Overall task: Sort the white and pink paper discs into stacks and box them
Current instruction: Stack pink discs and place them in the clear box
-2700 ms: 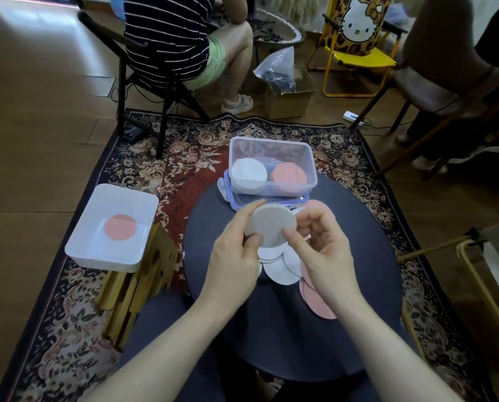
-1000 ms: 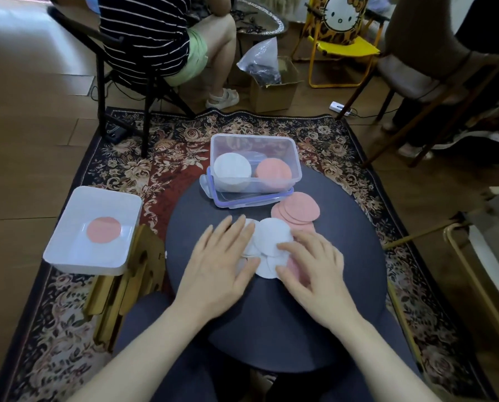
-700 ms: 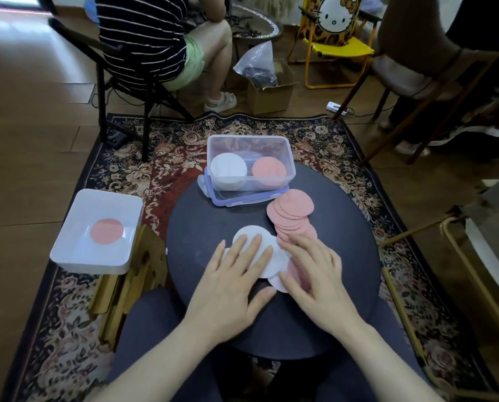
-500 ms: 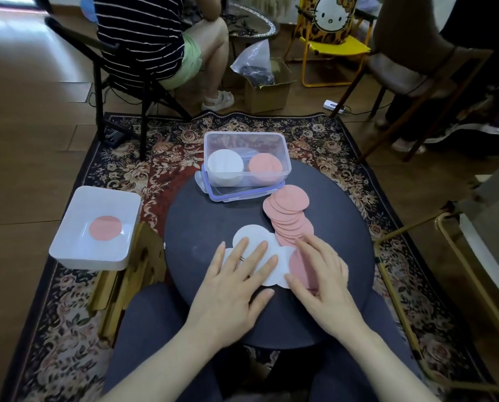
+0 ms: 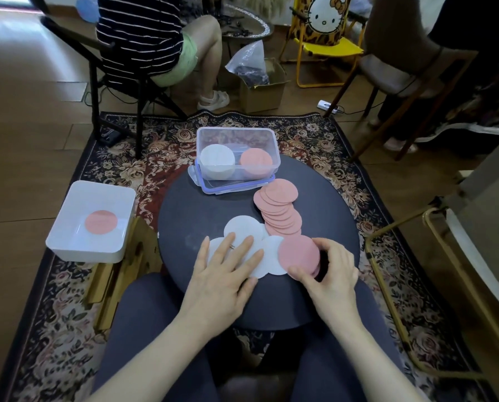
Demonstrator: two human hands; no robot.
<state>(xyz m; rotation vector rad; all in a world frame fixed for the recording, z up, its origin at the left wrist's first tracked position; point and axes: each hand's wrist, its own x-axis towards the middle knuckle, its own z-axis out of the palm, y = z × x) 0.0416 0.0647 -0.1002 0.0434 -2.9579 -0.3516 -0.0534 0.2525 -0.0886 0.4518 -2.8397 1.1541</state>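
Several white discs [image 5: 243,227] lie overlapped on the round dark table [image 5: 201,210], and my left hand [image 5: 225,268] rests flat on them with fingers straight. Just right of them, my right hand [image 5: 328,271] pinches the edge of a pink disc [image 5: 297,252], tilted up at the near end of a fanned row of pink discs [image 5: 280,204]. At the table's far edge stands a clear plastic box [image 5: 274,146] holding a white stack [image 5: 217,161] and a pink stack [image 5: 255,162].
A white tray [image 5: 68,242] with one pink disc [image 5: 101,222] sits on a wooden stool at my left. A person sits on a chair beyond the rug. A cardboard box [image 5: 261,88], a yellow chair and a metal frame [image 5: 387,285] at my right surround the table.
The stack I held up was spread out over the table. My right hand slid right and has taken hold of a pink disc; my left hand stays flat on the white ones.
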